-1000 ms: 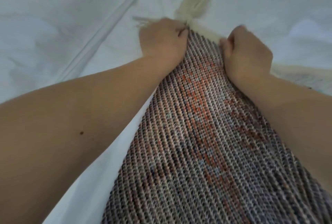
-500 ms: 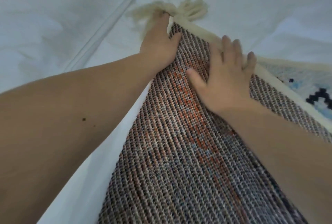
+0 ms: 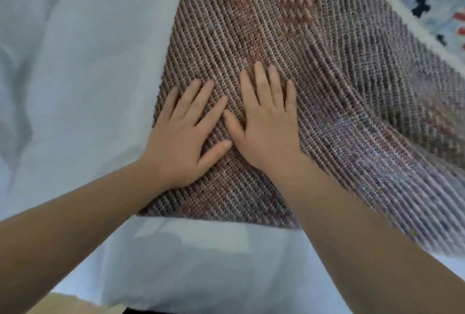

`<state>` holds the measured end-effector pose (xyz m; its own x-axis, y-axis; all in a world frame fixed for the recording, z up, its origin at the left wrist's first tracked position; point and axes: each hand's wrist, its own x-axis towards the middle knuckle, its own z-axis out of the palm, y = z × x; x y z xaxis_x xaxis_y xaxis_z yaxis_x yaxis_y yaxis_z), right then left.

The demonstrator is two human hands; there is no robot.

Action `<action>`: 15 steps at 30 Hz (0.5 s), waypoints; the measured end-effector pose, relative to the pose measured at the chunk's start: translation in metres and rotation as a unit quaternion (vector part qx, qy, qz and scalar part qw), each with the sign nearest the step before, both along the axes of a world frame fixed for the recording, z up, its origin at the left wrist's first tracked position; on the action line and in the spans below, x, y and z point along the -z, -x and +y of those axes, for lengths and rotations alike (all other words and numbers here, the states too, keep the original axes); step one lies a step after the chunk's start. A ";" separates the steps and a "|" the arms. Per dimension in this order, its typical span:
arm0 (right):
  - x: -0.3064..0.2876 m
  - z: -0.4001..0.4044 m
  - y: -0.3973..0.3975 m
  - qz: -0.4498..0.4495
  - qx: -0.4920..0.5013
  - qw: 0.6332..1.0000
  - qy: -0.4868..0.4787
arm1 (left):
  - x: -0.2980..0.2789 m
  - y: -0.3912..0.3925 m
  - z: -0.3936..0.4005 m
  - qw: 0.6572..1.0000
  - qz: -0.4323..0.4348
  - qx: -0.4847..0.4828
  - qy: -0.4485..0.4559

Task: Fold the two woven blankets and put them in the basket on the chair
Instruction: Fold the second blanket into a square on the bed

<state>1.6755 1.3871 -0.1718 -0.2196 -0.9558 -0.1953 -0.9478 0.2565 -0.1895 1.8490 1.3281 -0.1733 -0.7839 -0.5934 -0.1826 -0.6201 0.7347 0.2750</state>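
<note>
Both palms are down flat on the woven blanket (image 3: 289, 67): left hand (image 3: 182, 135) at seven o'clock of centre, right hand (image 3: 268, 122) just beside it, fingers spread, thumbs nearly touching. Blanket lies across the white bedsheet (image 3: 75, 62), patterned face showing at one o'clock.

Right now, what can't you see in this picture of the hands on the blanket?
- Head view: the basket and chair lie outside the frame.
- The woven blanket runs off the top and right edges, so its full shape is unknown.
- The left hand and right hand cover the weave beneath them.
- A second blanket cannot be identified.
</note>
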 end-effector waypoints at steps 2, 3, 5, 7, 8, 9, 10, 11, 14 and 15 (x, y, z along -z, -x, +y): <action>0.004 0.021 -0.013 0.011 0.001 1.000 0.014 | 0.003 -0.014 0.012 0.998 -0.022 0.064 0.020; 0.005 0.030 -0.020 0.015 -0.001 1.000 0.017 | 0.004 -0.020 0.014 0.996 -0.024 0.081 0.024; 0.008 0.046 -0.034 0.014 -0.007 1.000 0.026 | 0.003 -0.030 0.016 0.995 -0.024 0.091 0.028; 0.008 0.060 -0.046 0.007 -0.010 0.999 0.042 | 0.000 -0.041 0.025 0.998 -0.016 0.059 0.020; 0.008 0.065 -0.050 0.005 -0.012 0.999 0.049 | -0.002 -0.048 0.033 1.000 -0.003 0.025 0.005; 0.008 0.068 -0.052 0.004 -0.012 0.999 0.051 | -0.004 -0.053 0.042 0.999 0.022 -0.021 -0.019; 0.007 0.071 -0.055 0.002 -0.013 0.999 0.052 | -0.007 -0.059 0.052 0.994 0.058 -0.080 -0.054; 0.006 0.074 -0.057 0.001 -0.014 0.999 0.051 | -0.011 -0.063 0.061 0.979 0.096 -0.154 -0.097; 0.003 0.085 -0.064 -0.005 -0.018 0.999 0.039 | -0.022 -0.067 0.081 0.876 0.168 -0.376 -0.251; 0.003 0.087 -0.066 -0.007 -0.019 0.999 0.033 | -0.025 -0.066 0.083 0.835 0.176 -0.425 -0.302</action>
